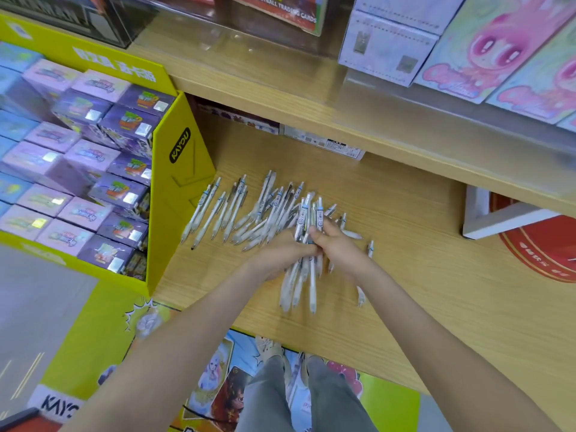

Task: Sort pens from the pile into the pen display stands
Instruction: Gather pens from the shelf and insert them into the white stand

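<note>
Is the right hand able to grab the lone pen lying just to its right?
Likely not yet: the right hand and left hand both grip a bundle of pens. The lone pen lies uncovered on the wooden shelf, close by.

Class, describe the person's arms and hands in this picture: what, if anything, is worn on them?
The left arm and right arm are bare to the frame's edge, no sleeves in view. The left hand and right hand wear no gloves; no watch, bracelet or ring shows, though the fingers are blurred.
</note>
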